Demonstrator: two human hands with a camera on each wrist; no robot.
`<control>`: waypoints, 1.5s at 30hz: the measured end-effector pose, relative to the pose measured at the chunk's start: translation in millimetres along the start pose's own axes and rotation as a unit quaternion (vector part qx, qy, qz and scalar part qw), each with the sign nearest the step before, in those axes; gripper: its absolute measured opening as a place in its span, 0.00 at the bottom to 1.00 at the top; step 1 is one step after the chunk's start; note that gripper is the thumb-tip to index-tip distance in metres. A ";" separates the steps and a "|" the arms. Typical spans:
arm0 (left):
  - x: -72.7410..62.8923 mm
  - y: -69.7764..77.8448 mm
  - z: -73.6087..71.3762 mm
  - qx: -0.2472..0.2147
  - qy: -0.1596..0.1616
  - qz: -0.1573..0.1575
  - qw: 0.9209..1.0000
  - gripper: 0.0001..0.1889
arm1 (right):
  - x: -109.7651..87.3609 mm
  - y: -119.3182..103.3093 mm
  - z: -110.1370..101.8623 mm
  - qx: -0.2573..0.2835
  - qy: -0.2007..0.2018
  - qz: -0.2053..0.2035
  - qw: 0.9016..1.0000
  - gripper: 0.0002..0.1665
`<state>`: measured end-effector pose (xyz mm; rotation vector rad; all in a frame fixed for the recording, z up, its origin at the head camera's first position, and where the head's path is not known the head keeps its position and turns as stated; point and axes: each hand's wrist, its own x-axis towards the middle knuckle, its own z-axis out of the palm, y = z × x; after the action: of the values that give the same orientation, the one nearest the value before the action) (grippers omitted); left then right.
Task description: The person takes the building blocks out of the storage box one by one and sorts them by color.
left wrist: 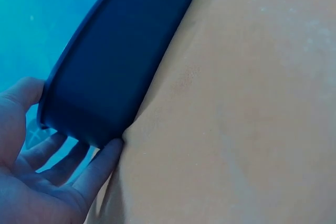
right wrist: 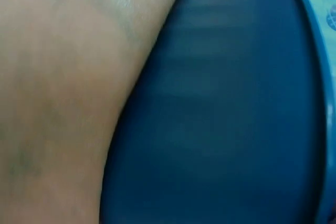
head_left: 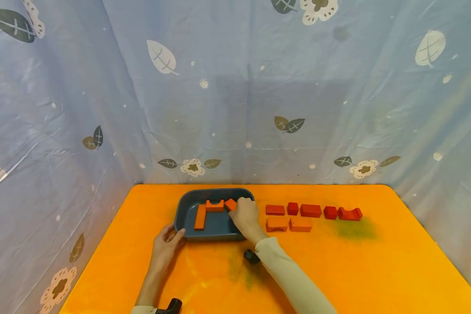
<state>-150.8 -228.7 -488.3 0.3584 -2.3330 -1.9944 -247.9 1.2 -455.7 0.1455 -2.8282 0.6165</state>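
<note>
A dark blue-grey tray (head_left: 216, 237) lies on the yellow-orange table. Its near left corner is held by my left hand (head_left: 166, 245), thumb at the rim and fingers against the outer wall, as the left wrist view shows on the tray wall (left wrist: 110, 61). My right hand (head_left: 246, 216) reaches over the tray's right side and grips an orange block (head_left: 230, 204), partly hidden by the fingers. Inside the tray lie a long orange block (head_left: 200, 217) and a notched orange block (head_left: 214, 206). In the right wrist view the tray (right wrist: 220, 103) appears, but the hand does not.
Right of the tray runs a row of red blocks (head_left: 311, 210), ending in a curved red block (head_left: 350, 214). Nearer me sit an orange arch block (head_left: 276, 224) and a plain orange block (head_left: 300, 224). A patterned curtain (head_left: 235, 109) encloses the table.
</note>
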 end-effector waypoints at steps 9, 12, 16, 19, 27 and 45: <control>-4.0 -0.8 -1.9 0.004 0.003 0.002 1.000 0.33 | -5.4 11.4 -22.2 0.035 0.034 -0.071 0.996 0.14; -5.1 -2.6 -2.6 0.000 0.004 0.002 1.000 0.33 | -7.3 16.6 -31.4 0.066 0.009 -0.081 0.994 0.16; -6.5 -4.7 -4.0 0.002 0.006 -0.001 1.000 0.33 | -7.7 27.8 -39.6 0.115 -0.042 -0.089 0.988 0.20; -7.1 -5.8 -4.8 0.009 0.008 -0.005 1.000 0.34 | -8.5 39.3 -42.9 0.168 -0.073 -0.097 0.978 0.21; -5.3 -7.8 -4.2 0.009 0.009 -0.005 1.000 0.36 | -12.9 77.2 -58.3 0.273 -0.124 -0.115 0.947 0.20; -5.3 -7.0 -7.5 -0.009 0.010 -0.012 1.000 0.32 | -19.4 189.0 -110.8 0.252 -0.152 -0.081 0.952 0.22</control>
<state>-143.2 -235.8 -493.3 0.4048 -2.3076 -2.0119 -233.3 220.0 -438.1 0.6026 -2.8237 1.3680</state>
